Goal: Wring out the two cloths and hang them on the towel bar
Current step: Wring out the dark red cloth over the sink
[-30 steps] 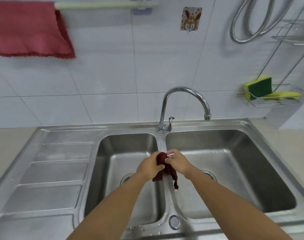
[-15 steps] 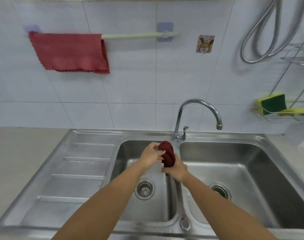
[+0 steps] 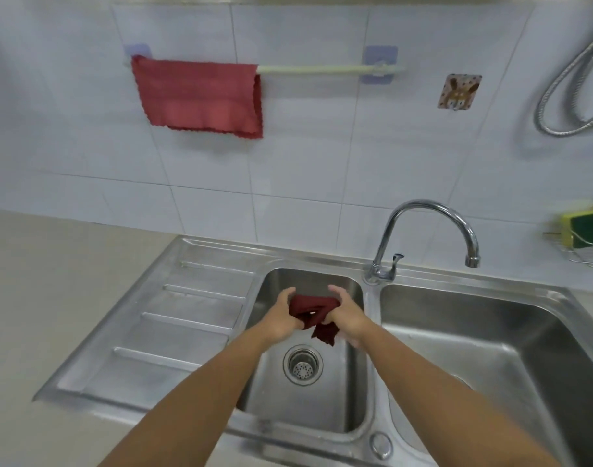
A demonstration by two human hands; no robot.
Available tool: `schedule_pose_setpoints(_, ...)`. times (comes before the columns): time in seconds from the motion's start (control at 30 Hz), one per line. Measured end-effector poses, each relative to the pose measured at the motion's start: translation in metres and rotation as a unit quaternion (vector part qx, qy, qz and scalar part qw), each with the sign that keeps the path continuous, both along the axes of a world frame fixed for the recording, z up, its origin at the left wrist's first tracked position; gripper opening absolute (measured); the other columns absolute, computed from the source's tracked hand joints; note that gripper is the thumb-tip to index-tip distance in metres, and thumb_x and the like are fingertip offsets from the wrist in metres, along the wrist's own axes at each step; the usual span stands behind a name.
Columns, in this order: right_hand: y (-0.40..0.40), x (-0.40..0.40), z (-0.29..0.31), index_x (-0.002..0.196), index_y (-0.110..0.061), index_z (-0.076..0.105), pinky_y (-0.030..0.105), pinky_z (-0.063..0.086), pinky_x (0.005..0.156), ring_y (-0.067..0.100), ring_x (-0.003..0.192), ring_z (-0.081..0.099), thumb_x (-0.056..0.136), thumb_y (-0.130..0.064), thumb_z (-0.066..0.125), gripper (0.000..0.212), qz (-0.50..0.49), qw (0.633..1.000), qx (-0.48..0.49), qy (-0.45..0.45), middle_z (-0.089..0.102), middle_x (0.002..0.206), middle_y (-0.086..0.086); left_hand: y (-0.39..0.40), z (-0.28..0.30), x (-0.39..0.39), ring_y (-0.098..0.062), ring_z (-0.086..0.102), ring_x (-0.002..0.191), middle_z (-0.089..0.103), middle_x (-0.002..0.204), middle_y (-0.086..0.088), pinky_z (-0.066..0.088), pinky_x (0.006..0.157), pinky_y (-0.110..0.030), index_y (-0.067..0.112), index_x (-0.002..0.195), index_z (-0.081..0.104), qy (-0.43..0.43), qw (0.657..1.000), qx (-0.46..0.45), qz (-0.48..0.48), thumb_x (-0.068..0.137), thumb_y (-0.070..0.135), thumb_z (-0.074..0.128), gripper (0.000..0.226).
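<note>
One lighter red cloth (image 3: 200, 96) already hangs at the pale towel bar's (image 3: 325, 69) left end; our left hand (image 3: 281, 318) and right hand (image 3: 347, 316) grip the bunched dark red cloth (image 3: 313, 313) over the steel sink's (image 3: 322, 423) left basin, unhung.

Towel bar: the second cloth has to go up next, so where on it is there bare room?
The towel bar is bare from the right edge of the hung red cloth to its right bracket. The left part is covered by that cloth. Both hands, left hand and right hand, hold the dark red cloth over the left basin.

Even, soft light is filling the frame; edges toward three o'clock are smearing, and the sink (image 3: 490, 332) is showing mild glare.
</note>
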State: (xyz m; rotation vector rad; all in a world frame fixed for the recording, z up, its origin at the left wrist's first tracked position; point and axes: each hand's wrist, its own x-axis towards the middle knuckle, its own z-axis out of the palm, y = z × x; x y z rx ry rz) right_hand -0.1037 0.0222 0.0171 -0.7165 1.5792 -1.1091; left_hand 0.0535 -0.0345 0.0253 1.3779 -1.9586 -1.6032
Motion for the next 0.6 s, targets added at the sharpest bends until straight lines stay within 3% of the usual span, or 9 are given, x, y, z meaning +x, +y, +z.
schedule_pose_setpoints(0.1,0.000,0.006,0.004,0.130,-0.016,0.047,0.039,0.055,0.077,0.033,0.101,0.059,0.073,0.023,0.044,0.069,0.040,0.995,0.046,-0.075,0.055,0.116,0.022,0.006,-0.005,0.007,-0.021,0.046,0.122,0.041,0.142,-0.012,0.040,0.090,-0.026,0.013,0.150,0.015,-0.075,0.993,-0.006,-0.086,0.077,-0.010,0.062,0.090)
schedule_pose_setpoints(0.23,-0.008,0.006,0.008,0.128,-0.011,0.046,0.045,0.053,0.088,0.032,0.100,0.061,0.075,0.021,0.047,0.062,0.071,0.983,0.067,-0.158,0.058,0.115,0.022,0.006,-0.022,0.010,-0.020,0.057,0.107,0.055,0.119,-0.003,0.046,0.084,-0.027,0.016,0.127,0.043,-0.146,0.977,-0.142,-0.057,0.069,0.006,0.078,0.068)
schedule_pose_setpoints(0.33,-0.016,0.006,0.015,0.118,-0.010,0.053,0.041,0.055,0.079,0.030,0.097,0.067,0.076,0.012,0.062,0.048,0.123,0.976,0.072,-0.167,0.066,0.105,0.018,0.002,-0.017,0.010,-0.026,0.060,0.102,0.061,0.110,-0.005,0.050,0.082,-0.036,0.017,0.114,0.048,-0.265,0.908,-0.319,-0.052,0.076,0.020,0.073,0.046)
schedule_pose_setpoints(0.4,-0.017,0.006,0.016,0.106,-0.007,0.062,0.041,0.056,0.083,0.028,0.095,0.068,0.077,0.005,0.068,0.032,0.172,0.973,0.090,-0.127,0.069,0.098,0.016,0.003,-0.012,0.009,-0.026,0.059,0.099,0.063,0.108,-0.006,0.045,0.078,-0.035,0.017,0.108,0.049,-0.295,0.865,-0.400,-0.067,0.084,0.023,0.064,0.029)
schedule_pose_setpoints(0.47,-0.016,0.007,0.016,0.098,-0.008,0.065,0.038,0.056,0.081,0.020,0.081,0.064,0.078,0.001,0.071,0.022,0.231,0.965,0.124,-0.025,0.065,0.087,0.010,0.001,-0.009,0.009,-0.026,0.057,0.100,0.061,0.108,-0.006,0.041,0.077,-0.034,0.017,0.106,0.050,-0.305,0.830,-0.458,-0.093,0.089,0.024,0.055,0.019)
schedule_pose_setpoints(0.6,-0.013,0.014,0.028,0.104,-0.012,0.059,0.034,0.055,0.068,0.019,0.079,0.058,0.076,-0.009,0.076,0.033,0.334,0.905,0.207,0.161,0.058,0.088,0.006,-0.005,-0.007,0.008,-0.026,0.053,0.102,0.055,0.110,-0.005,0.040,0.080,-0.037,0.016,0.106,0.054,-0.330,0.766,-0.523,-0.177,0.087,0.025,0.057,0.021)
